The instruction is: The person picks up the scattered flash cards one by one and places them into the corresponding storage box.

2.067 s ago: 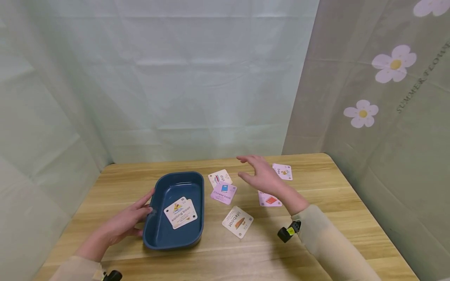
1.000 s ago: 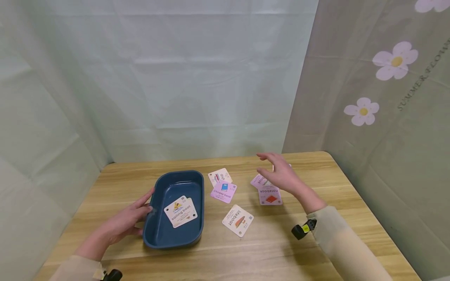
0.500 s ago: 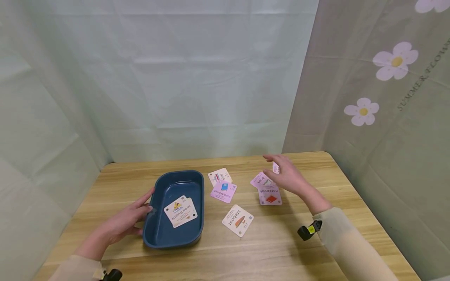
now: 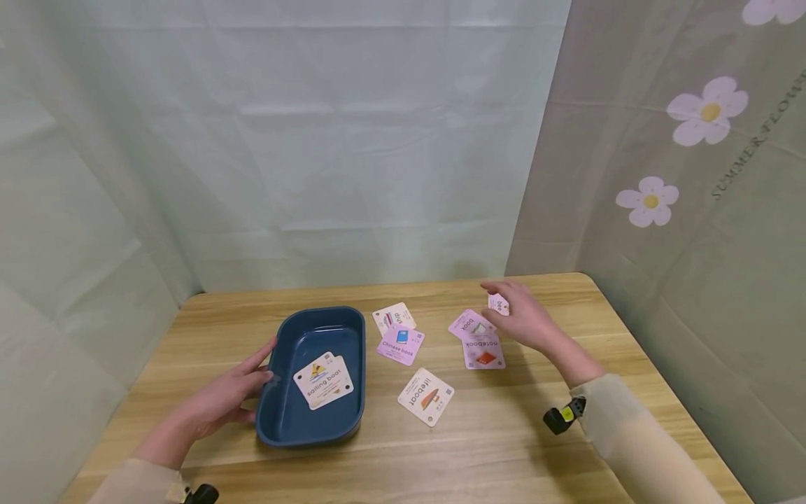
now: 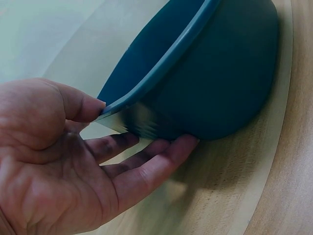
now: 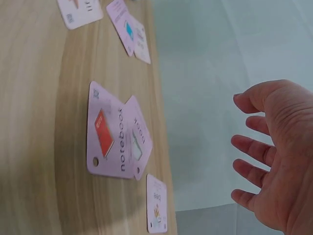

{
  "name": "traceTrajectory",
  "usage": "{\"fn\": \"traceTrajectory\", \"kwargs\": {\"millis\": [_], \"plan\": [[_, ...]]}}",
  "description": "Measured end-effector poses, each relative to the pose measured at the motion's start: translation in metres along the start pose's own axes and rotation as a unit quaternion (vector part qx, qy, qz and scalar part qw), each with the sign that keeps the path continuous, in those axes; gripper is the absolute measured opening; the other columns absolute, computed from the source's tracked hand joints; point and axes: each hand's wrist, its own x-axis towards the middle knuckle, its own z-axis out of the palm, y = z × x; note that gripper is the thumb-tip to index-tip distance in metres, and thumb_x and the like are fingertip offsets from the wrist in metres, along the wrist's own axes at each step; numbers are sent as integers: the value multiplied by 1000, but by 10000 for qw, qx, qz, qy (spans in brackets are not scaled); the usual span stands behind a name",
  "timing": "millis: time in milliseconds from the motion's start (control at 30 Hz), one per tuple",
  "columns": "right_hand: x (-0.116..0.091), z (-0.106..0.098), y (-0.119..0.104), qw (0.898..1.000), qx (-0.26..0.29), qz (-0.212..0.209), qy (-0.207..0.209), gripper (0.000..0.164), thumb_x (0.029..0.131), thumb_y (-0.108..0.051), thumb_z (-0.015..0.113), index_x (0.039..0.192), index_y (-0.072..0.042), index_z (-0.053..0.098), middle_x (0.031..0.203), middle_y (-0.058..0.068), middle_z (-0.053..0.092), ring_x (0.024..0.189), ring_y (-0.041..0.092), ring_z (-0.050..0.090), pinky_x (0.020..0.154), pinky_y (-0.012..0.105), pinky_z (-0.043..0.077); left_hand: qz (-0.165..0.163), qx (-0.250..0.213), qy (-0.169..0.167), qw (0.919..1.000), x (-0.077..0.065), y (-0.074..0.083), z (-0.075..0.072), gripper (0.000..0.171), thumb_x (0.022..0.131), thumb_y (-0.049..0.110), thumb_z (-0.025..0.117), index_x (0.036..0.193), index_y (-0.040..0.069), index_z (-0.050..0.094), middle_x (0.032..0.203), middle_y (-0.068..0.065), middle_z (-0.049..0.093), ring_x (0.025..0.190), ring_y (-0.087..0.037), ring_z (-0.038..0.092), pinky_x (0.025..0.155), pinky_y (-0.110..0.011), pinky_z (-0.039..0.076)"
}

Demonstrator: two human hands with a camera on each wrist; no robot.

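My left hand (image 4: 229,399) rests against the left side of a dark blue tray (image 4: 267,437). In the left wrist view its thumb touches the rim, while the loosely extended fingers lie along the outer wall. Inside the tray lies a sailing boat card (image 4: 317,374), overlapping another card. My right hand (image 4: 522,315) hovers over the back right of the table, fingers spread and nothing held. It partly covers a bee card (image 4: 497,303). Just left of it, a pink book card (image 4: 469,323) overlaps a notebook card (image 4: 483,352).
Between tray and right hand, a Chinese book card (image 4: 401,344) overlaps a ship card (image 4: 392,316). Nearer lies a lifeboat card (image 4: 426,397). The wooden table (image 4: 472,455) is backed by a pale curtain (image 4: 352,154).
My right hand has moved right, from above the book and notebook cards toward the bee card, uncovering the two pink cards. My left hand and the tray stay in place.
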Motion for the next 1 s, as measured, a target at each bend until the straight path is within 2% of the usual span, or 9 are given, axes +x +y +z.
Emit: {"fn": "traceTrajectory", "kwargs": {"millis": [467,667,1000], "plan": [[-8,3,22,9990,-388,203,-86,56,96,-29,69,147,-10,55,141,14,57,133,38,45,105,61,38,29,-23,-29,10000,0,-1,0,73,109,21,45,165,36,1,161,-35,12,135,-54,42,79,-48,57],[-11,4,26,9983,-496,289,-143,57,97,-29,68,148,-9,54,144,17,54,136,40,42,107,62,36,45,-14,-12,10000,0,-1,0,72,109,21,45,165,36,2,160,-35,15,132,-51,46,79,-48,58],[-14,7,31,9968,-772,124,-189,56,96,-30,68,147,-8,55,144,21,54,132,42,44,104,62,37,40,-46,-42,10000,0,0,0,72,109,20,43,165,36,1,161,-35,13,135,-53,42,81,-49,58]]}}
